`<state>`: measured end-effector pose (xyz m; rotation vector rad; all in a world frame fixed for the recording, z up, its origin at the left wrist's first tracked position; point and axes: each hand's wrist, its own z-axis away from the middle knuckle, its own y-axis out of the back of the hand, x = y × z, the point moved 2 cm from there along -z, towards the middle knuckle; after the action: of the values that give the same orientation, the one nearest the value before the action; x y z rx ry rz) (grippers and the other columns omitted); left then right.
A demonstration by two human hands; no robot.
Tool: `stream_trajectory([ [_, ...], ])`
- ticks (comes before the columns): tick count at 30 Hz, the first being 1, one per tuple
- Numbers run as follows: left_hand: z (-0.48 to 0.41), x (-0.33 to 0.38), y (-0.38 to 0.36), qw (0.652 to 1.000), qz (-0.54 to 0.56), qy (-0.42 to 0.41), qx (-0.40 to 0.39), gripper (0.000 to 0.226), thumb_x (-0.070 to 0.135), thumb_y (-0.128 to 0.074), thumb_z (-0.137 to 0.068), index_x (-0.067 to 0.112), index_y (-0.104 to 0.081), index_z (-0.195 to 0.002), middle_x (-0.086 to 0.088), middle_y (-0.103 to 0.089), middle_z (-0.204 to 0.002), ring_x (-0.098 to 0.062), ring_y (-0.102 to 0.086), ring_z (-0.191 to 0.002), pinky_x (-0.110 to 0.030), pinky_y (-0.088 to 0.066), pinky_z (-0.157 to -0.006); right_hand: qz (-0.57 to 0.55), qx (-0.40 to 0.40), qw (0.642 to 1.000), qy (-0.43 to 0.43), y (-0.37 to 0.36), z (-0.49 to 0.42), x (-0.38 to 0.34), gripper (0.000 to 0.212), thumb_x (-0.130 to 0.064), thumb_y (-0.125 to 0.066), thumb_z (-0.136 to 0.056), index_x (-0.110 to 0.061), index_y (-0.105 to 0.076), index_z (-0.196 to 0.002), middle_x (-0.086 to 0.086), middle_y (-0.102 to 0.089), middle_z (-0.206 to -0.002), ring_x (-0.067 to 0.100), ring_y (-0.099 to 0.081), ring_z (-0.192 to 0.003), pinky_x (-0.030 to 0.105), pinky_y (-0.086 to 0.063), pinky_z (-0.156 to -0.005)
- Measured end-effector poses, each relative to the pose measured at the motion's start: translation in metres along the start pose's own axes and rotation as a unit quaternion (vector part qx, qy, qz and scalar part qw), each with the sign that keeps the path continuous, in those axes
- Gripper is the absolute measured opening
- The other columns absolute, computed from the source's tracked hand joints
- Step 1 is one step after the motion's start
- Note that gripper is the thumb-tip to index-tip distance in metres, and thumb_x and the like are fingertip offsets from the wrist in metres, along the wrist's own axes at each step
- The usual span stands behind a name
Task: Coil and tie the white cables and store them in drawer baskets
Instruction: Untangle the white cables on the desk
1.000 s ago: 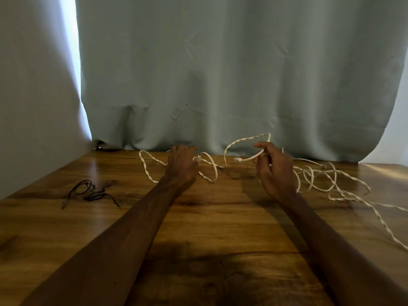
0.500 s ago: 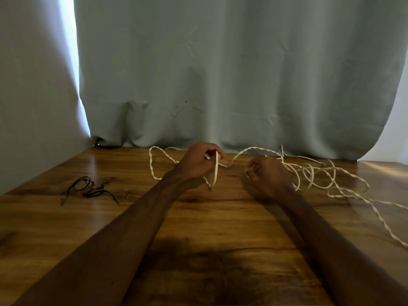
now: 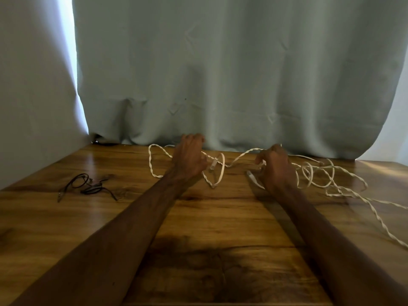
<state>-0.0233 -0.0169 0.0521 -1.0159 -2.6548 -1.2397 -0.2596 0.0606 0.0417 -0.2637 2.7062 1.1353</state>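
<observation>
Just below the curtain (image 3: 220, 74), I've got the left hand (image 3: 189, 160) with its fingers (image 3: 195, 138) curled tight round a twisted run of the white cables (image 3: 318, 173), knuckles toward the cloth. Right hand (image 3: 276, 166) sits alongside, a little further out from the curtain, its fingers (image 3: 261, 161) bent in and pinching another stretch of the same tangle. A slack arc of cable hangs between the two hands.

Out from the left hand, one loose loop lies on the worktop (image 3: 209, 217) toward the curtain's left edge, and a smaller one droops just beside the thumb. Out from the right hand, the bulk sprawls in open loops under the curtain's right end, with a long tail running back toward me. Well out from the curtain's left corner, a black cable (image 3: 88, 186) lies on its own.

My read: we're early. Nothing is neatly coiled, nothing is tied, and I see no drawer baskets. The coiling, tying and storing are all left to do.
</observation>
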Motion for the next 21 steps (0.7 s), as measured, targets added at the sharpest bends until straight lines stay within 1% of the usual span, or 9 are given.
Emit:
stream_trajectory([
  [3,0.004,-0.008,0.001,0.989,-0.115,0.079,-0.040,0.034,0.021,-0.065,-0.094,0.007,-0.058,-0.124,-0.014,-0.063,-0.128,-0.033,-0.058,-0.119,-0.040,-0.046,-0.095,-0.004,0.008,0.999,-0.041,0.007,-0.001,-0.003,0.037,-0.028,-0.093,-0.069,-0.016,-0.068,-0.093,0.009,-0.054,-0.112,0.028,-0.058,-0.103,0.036,-0.048,-0.072],
  [5,0.008,-0.011,0.004,0.989,-0.106,0.094,-0.043,0.022,0.019,-0.058,-0.101,0.005,-0.061,-0.117,-0.016,-0.064,-0.124,-0.034,-0.060,-0.115,-0.039,-0.046,-0.090,-0.023,0.024,0.998,-0.058,0.012,-0.003,-0.002,0.028,-0.012,-0.087,-0.073,-0.013,-0.069,-0.095,0.012,-0.057,-0.112,0.029,-0.058,-0.105,0.040,-0.050,-0.077],
  [7,0.008,-0.013,0.005,0.993,-0.047,0.109,-0.011,0.019,0.016,-0.053,-0.103,0.002,-0.065,-0.108,-0.018,-0.067,-0.115,-0.035,-0.062,-0.108,-0.041,-0.047,-0.083,-0.046,0.055,0.996,-0.061,0.014,-0.004,0.003,0.027,0.001,-0.077,-0.075,-0.012,-0.069,-0.096,0.013,-0.061,-0.110,0.032,-0.060,-0.103,0.042,-0.051,-0.078],
  [10,0.003,-0.012,0.000,0.972,0.147,0.178,0.047,0.021,0.008,-0.053,-0.095,0.001,-0.072,-0.088,-0.017,-0.073,-0.093,-0.033,-0.068,-0.090,-0.045,-0.056,-0.072,-0.056,0.081,0.992,-0.078,0.015,-0.003,0.012,0.034,0.001,-0.077,-0.074,-0.012,-0.067,-0.104,0.014,-0.062,-0.113,0.032,-0.059,-0.105,0.040,-0.047,-0.081],
  [13,-0.006,-0.010,-0.005,0.919,0.322,0.222,0.046,0.010,0.006,-0.061,-0.093,0.011,-0.070,-0.093,-0.009,-0.076,-0.099,-0.022,-0.070,-0.095,-0.028,-0.052,-0.066,-0.026,0.087,0.991,-0.096,0.015,-0.004,0.017,0.046,-0.005,-0.080,-0.075,-0.008,-0.064,-0.118,0.019,-0.056,-0.123,0.038,-0.050,-0.118,0.042,-0.044,-0.090],
  [15,-0.012,-0.010,-0.005,0.907,0.365,0.205,0.039,0.011,0.009,-0.062,-0.096,0.019,-0.065,-0.096,-0.006,-0.075,-0.105,-0.019,-0.069,-0.101,-0.022,-0.048,-0.070,0.043,0.072,0.991,-0.103,0.012,-0.008,0.024,0.051,-0.018,-0.082,-0.080,-0.005,-0.061,-0.126,0.022,-0.058,-0.126,0.042,-0.048,-0.120,0.046,-0.043,-0.095],
  [17,-0.013,-0.011,-0.007,0.905,0.375,0.196,0.040,0.011,0.010,-0.060,-0.098,0.021,-0.063,-0.097,-0.005,-0.074,-0.106,-0.020,-0.068,-0.103,-0.022,-0.049,-0.074,0.068,0.029,0.991,-0.108,0.005,-0.010,0.031,0.048,-0.029,-0.078,-0.086,-0.004,-0.062,-0.123,0.024,-0.063,-0.122,0.045,-0.052,-0.119,0.049,-0.045,-0.095],
  [19,-0.015,-0.011,-0.011,0.906,0.373,0.195,0.042,0.009,0.010,-0.057,-0.101,0.015,-0.063,-0.105,-0.004,-0.073,-0.109,-0.016,-0.067,-0.100,-0.019,-0.047,-0.070,0.066,0.002,0.992,-0.112,0.002,-0.011,0.035,0.040,-0.027,-0.076,-0.087,-0.005,-0.066,-0.118,0.025,-0.067,-0.115,0.046,-0.057,-0.115,0.049,-0.047,-0.094],
  [21,-0.015,-0.012,-0.013,0.905,0.374,0.199,0.042,0.016,0.010,-0.052,-0.103,0.011,-0.062,-0.115,0.001,-0.073,-0.108,-0.009,-0.065,-0.091,-0.017,-0.045,-0.064,0.073,0.014,0.992,-0.101,0.004,-0.011,0.037,0.032,-0.021,-0.075,-0.088,-0.012,-0.069,-0.118,0.022,-0.067,-0.116,0.043,-0.057,-0.116,0.046,-0.045,-0.095],
])
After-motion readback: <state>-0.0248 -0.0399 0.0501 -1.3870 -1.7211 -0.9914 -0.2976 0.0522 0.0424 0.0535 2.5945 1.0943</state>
